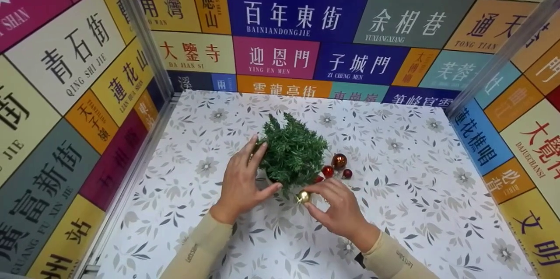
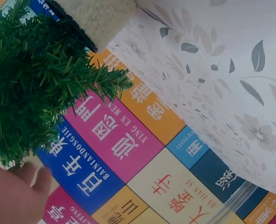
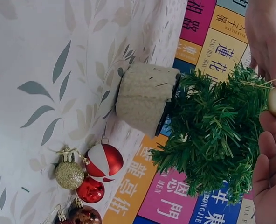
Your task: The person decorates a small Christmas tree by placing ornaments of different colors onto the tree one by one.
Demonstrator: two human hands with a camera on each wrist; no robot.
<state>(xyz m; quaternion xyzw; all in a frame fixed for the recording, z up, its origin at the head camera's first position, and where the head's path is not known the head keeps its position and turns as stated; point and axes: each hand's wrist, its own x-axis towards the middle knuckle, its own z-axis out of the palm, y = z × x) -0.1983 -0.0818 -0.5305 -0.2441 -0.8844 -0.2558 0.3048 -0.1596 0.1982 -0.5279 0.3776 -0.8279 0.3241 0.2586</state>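
A small artificial Christmas tree [image 1: 291, 150] stands on the table in a pot with a fuzzy beige cover [image 3: 145, 99]. My left hand [image 1: 240, 180] is at the tree's left side, fingers extended along the branches and thumb pointing toward its front. Between thumb and fingertips, my right hand [image 1: 339, 209] pinches a shiny gold bauble [image 1: 303, 196] just in front of the lower branches. A thin gold string loops from this bauble [image 3: 275, 102] in the right wrist view. In the left wrist view, part of the left hand [image 2: 17, 193] shows below the green branches.
Right of the tree lie several loose baubles: a brown one [image 1: 339, 161], a red one [image 1: 327, 171], a small dark red one [image 1: 347, 174], a red-and-white one [image 3: 105, 161] and a glittery gold one [image 3: 69, 175]. Walls with coloured sign panels [image 1: 297, 12] enclose the leaf-patterned tabletop [image 1: 210, 139].
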